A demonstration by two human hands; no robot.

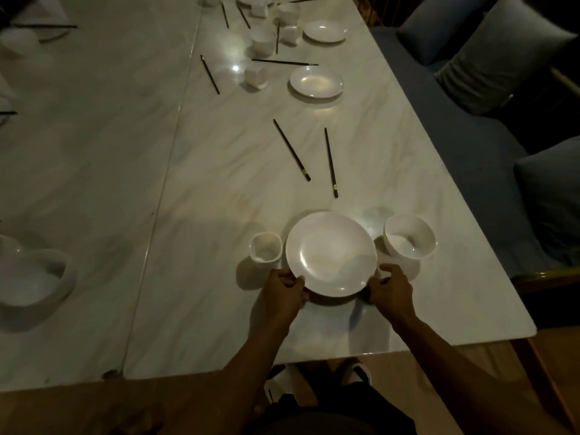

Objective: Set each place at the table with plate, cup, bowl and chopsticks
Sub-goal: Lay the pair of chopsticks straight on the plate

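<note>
A round white plate [331, 253] rests near the front of the marble table [219, 189]. My left hand [284, 291] grips its near-left rim and my right hand [390, 288] grips its near-right rim. A white squarish cup [266, 249] stands just left of the plate. A white bowl [409, 236] sits just right of it. Two dark chopsticks lie apart beyond the plate, one chopstick [292, 150] slanted and the other chopstick [331, 162] nearly straight.
Farther along the table lie more white plates [316, 82], cups [255, 75], bowls [263, 40] and scattered chopsticks [209, 74]. A large white bowl [34, 277] sits at the left. Blue cushioned seats [502, 51] line the right edge. The table's front edge is close to me.
</note>
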